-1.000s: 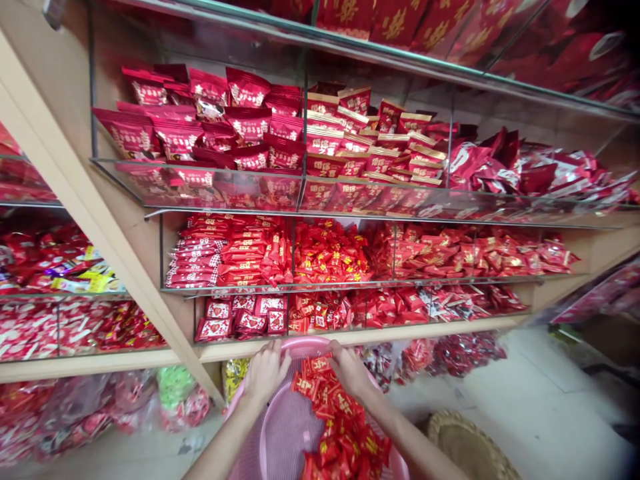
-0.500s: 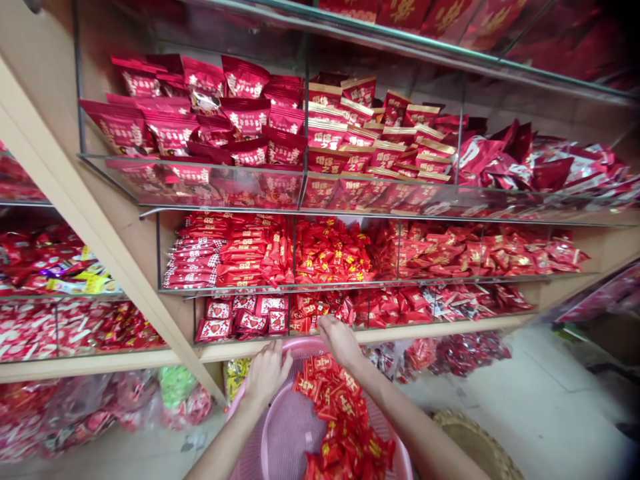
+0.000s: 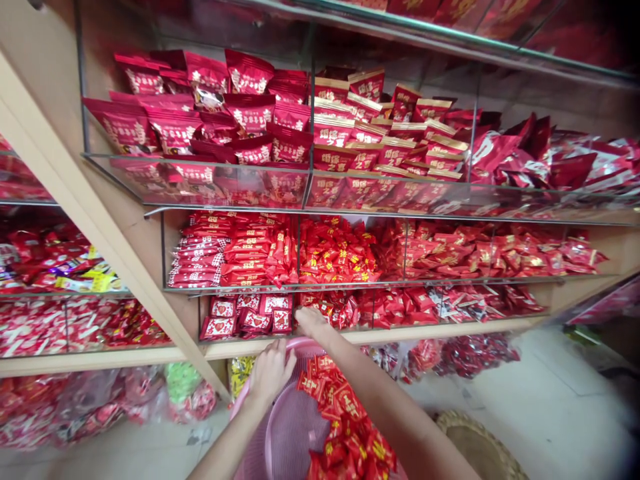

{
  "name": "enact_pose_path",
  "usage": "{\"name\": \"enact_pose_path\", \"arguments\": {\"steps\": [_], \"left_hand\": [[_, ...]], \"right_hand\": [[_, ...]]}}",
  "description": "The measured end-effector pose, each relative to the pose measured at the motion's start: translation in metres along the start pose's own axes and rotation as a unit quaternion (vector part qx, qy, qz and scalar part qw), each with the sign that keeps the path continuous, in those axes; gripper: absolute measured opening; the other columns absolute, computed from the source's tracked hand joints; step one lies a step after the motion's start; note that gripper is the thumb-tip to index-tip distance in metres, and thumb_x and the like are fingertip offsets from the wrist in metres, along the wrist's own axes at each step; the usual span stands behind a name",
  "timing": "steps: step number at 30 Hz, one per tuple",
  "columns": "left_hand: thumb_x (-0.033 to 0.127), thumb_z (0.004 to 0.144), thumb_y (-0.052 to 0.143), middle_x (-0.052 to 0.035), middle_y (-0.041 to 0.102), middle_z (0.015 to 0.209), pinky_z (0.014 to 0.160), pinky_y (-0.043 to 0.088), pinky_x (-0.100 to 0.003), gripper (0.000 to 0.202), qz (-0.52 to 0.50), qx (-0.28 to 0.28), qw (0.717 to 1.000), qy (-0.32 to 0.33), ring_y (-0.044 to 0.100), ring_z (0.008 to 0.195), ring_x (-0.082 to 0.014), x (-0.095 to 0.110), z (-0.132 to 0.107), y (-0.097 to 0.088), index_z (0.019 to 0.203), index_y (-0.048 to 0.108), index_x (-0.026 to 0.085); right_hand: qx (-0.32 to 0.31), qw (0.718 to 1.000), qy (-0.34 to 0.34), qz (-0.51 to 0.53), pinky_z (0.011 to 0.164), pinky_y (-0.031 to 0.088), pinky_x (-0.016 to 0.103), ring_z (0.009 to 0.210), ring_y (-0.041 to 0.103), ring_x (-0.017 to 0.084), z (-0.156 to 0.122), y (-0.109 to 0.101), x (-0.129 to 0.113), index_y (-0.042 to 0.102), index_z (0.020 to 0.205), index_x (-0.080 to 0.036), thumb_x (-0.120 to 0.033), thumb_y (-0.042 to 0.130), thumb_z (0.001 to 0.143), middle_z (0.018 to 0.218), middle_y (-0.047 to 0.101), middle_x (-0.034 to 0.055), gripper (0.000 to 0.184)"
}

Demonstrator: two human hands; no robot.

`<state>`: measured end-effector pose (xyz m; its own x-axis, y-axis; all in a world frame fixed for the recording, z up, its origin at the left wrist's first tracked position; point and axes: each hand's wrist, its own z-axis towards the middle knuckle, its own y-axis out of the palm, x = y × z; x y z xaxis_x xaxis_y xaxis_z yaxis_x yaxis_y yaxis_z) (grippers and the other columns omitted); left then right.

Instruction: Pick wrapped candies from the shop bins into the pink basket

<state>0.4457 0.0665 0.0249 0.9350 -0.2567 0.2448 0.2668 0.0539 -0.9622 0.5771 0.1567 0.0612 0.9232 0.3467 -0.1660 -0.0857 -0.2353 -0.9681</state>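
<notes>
My left hand [image 3: 270, 371] grips the far rim of a pink plastic basket [image 3: 287, 433] held below the shelves. A heap of small red-and-gold wrapped candies [image 3: 347, 427] lies in the basket's right half. My right hand [image 3: 311, 321] reaches over the basket into the lowest glass compartment, fingers down among the red candies [image 3: 333, 308] there. Whether its fingers hold anything is hidden. To the left of that hand sit red heart-print packets [image 3: 245, 319].
Glass-fronted shelves [image 3: 320, 200] in a wooden frame [image 3: 100, 227] hold several rows of red sweet packets. Bagged sweets [image 3: 450, 350] sit under the bottom shelf. A woven basket [image 3: 475, 447] stands on the pale floor at lower right.
My right hand rose from the candy heap in the basket and moved up and left into the lowest shelf compartment. My left hand stayed on the basket rim.
</notes>
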Motion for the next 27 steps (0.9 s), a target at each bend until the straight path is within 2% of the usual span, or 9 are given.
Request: {"name": "enact_pose_path", "arguments": {"steps": [6, 10, 14, 16, 18, 21, 23, 25, 27], "left_hand": [[0.034, 0.09, 0.028, -0.0084, 0.066, 0.091, 0.068, 0.045, -0.028, 0.033, 0.002, -0.002, 1.0, 0.001, 0.063, 0.081, -0.0189, 0.002, -0.001, -0.004, 0.099, 0.054, 0.016], [0.034, 0.09, 0.028, -0.0083, 0.066, 0.091, 0.067, 0.045, -0.028, 0.031, 0.005, -0.004, 1.0, -0.009, 0.063, 0.081, -0.019, 0.002, -0.001, -0.002, 0.096, 0.053, 0.016], [0.034, 0.09, 0.028, -0.0082, 0.066, 0.089, 0.067, 0.044, -0.028, 0.031, 0.005, 0.003, 1.0, -0.003, 0.063, 0.081, -0.0194, 0.001, -0.001, 0.0, 0.095, 0.053, 0.017], [0.035, 0.09, 0.028, -0.0081, 0.066, 0.089, 0.066, 0.043, -0.027, 0.031, 0.005, 0.006, 1.0, 0.0, 0.064, 0.081, -0.0193, 0.001, -0.002, -0.001, 0.097, 0.052, 0.017], [0.035, 0.09, 0.029, -0.0081, 0.066, 0.089, 0.066, 0.043, -0.027, 0.031, 0.007, 0.009, 1.0, 0.003, 0.064, 0.081, -0.0191, 0.001, -0.002, -0.002, 0.1, 0.052, 0.016], [0.036, 0.09, 0.029, -0.0085, 0.066, 0.089, 0.066, 0.043, -0.027, 0.032, 0.007, 0.005, 1.0, 0.003, 0.063, 0.081, -0.019, 0.002, -0.002, -0.003, 0.101, 0.052, 0.016], [0.036, 0.09, 0.03, -0.0092, 0.066, 0.09, 0.067, 0.043, -0.027, 0.033, 0.008, 0.004, 1.0, 0.002, 0.063, 0.082, -0.0192, 0.002, -0.002, -0.004, 0.101, 0.053, 0.015], [0.036, 0.09, 0.029, -0.0099, 0.066, 0.091, 0.067, 0.043, -0.028, 0.035, 0.007, 0.006, 1.0, 0.003, 0.063, 0.083, -0.0196, 0.002, -0.002, -0.003, 0.102, 0.053, 0.015], [0.036, 0.09, 0.029, -0.0101, 0.066, 0.091, 0.067, 0.043, -0.028, 0.035, 0.008, 0.008, 1.0, 0.005, 0.063, 0.083, -0.0198, 0.002, -0.002, -0.002, 0.103, 0.053, 0.014]], "right_hand": [[0.004, 1.0, 0.007, -0.001, 0.078, 0.044, 0.03, 0.097, 0.061, 0.024, -0.006, -0.005, -0.001, 0.062, 0.101, -0.016, -0.011, 0.057, 0.075, 0.105, 0.064, 0.0133, 0.027], [0.033, 0.999, 0.004, 0.011, 0.077, 0.042, 0.03, 0.096, 0.06, 0.022, -0.022, -0.012, 0.004, 0.055, 0.108, -0.019, -0.019, 0.06, 0.076, 0.112, 0.058, 0.0114, 0.033], [0.12, 0.99, 0.018, 0.076, 0.075, 0.041, 0.027, 0.095, 0.058, 0.018, -0.05, -0.017, 0.016, 0.049, 0.109, -0.023, -0.027, 0.057, 0.08, 0.117, 0.053, 0.0075, 0.031], [0.189, 0.966, 0.022, 0.174, 0.07, 0.042, 0.026, 0.086, 0.058, 0.016, -0.068, -0.014, 0.024, 0.05, 0.102, -0.022, -0.03, 0.058, 0.078, 0.106, 0.056, 0.0044, 0.026], [0.221, 0.927, 0.026, 0.302, 0.064, 0.043, 0.024, 0.074, 0.057, 0.014, -0.087, -0.008, 0.032, 0.05, 0.093, -0.021, -0.033, 0.061, 0.076, 0.093, 0.058, 0.002, 0.024], [0.173, 0.851, 0.055, 0.492, 0.053, 0.044, 0.024, 0.059, 0.055, 0.012, -0.111, 0.009, 0.042, 0.047, 0.093, -0.02, -0.041, 0.062, 0.071, 0.078, 0.058, -0.0012, 0.034], [0.129, 0.809, 0.075, 0.569, 0.051, 0.045, 0.025, 0.055, 0.056, 0.013, -0.123, 0.022, 0.046, 0.046, 0.095, -0.02, -0.046, 0.063, 0.069, 0.069, 0.056, -0.0034, 0.04], [0.109, 0.794, 0.083, 0.593, 0.052, 0.045, 0.025, 0.054, 0.056, 0.013, -0.131, 0.034, 0.05, 0.049, 0.092, -0.02, -0.048, 0.063, 0.068, 0.065, 0.056, -0.0039, 0.039], [0.115, 0.803, 0.078, 0.58, 0.052, 0.044, 0.024, 0.055, 0.055, 0.012, -0.135, 0.043, 0.052, 0.052, 0.086, -0.019, -0.048, 0.062, 0.069, 0.067, 0.057, -0.0028, 0.035]]}}
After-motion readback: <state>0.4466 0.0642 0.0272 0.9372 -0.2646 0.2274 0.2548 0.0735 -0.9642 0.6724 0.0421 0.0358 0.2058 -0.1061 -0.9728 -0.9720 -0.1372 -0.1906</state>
